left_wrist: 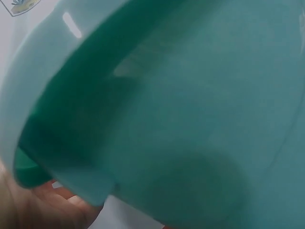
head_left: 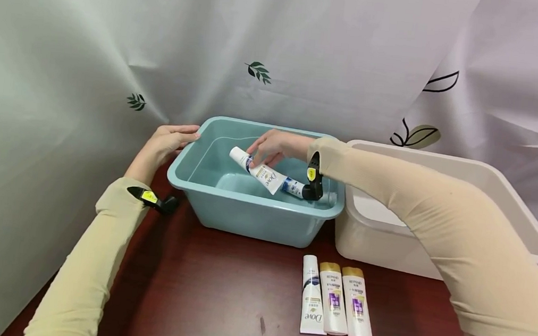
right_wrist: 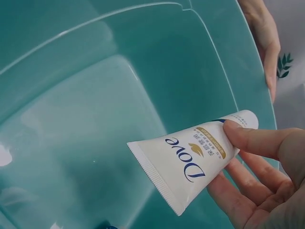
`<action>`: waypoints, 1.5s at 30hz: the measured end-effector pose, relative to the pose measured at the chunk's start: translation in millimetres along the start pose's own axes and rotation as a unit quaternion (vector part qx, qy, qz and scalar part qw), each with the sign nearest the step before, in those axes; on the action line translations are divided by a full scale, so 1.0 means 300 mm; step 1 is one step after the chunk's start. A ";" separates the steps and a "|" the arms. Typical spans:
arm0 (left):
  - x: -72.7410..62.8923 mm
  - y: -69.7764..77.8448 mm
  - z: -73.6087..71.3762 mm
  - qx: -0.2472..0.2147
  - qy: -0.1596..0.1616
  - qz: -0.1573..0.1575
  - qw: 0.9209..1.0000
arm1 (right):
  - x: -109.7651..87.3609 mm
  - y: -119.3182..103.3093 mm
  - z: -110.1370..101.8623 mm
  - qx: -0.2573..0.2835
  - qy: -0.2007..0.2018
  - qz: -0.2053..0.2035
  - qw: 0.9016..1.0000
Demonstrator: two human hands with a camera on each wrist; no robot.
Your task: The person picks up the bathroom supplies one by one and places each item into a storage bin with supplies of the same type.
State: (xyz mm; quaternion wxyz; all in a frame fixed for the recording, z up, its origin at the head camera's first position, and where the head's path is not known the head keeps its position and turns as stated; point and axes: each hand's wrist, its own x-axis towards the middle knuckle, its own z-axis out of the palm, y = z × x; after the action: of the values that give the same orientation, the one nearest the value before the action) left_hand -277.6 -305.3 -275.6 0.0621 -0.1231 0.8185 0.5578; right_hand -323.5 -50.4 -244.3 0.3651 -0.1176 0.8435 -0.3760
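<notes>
My right hand (head_left: 271, 147) pinches a white Dove tube (head_left: 268, 177) between thumb and fingers, inside the blue plastic bin (head_left: 247, 201). In the right wrist view the tube (right_wrist: 183, 157) is tilted, its flat crimped end pointing away from the hand and its cap end near the fingers. Below it in the bin lies a blue-and-white item (head_left: 292, 187), partly hidden by the wrist camera. My left hand (head_left: 168, 140) holds the bin's left rim from outside; in the left wrist view its fingers (left_wrist: 57, 202) show under the rim.
Another Dove tube (head_left: 311, 300) and two white bottles with gold caps (head_left: 334, 302) lie side by side on the dark red table (head_left: 210, 291). A beige bin (head_left: 378, 239) stands to the right of the blue one, under my right forearm. A patterned curtain (head_left: 308, 48) hangs behind.
</notes>
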 end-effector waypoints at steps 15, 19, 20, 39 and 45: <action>-0.010 -0.008 0.010 -0.026 0.014 -0.004 1.000 | 0.050 0.022 0.000 -0.019 0.002 0.011 1.000; -0.007 0.000 0.012 -0.021 0.021 -0.003 1.000 | 0.063 0.035 -0.016 -0.015 0.012 0.020 1.000; -0.007 0.001 0.012 -0.020 0.022 -0.003 1.000 | 0.066 0.038 -0.018 -0.016 0.013 0.021 1.000; -0.004 0.002 0.015 -0.011 0.029 -0.003 1.000 | 0.105 0.088 -0.026 -0.031 0.011 0.012 0.999; -0.007 -0.001 0.011 -0.008 0.026 -0.005 1.000 | 0.110 0.096 -0.009 -0.033 0.009 0.004 0.999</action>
State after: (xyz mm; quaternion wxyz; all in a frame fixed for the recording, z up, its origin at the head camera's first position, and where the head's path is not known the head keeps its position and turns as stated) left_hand -275.6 -302.1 -276.5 0.0421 -0.1420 0.8147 0.5606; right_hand -346.5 -44.8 -281.1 0.3546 -0.1229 0.8594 -0.3473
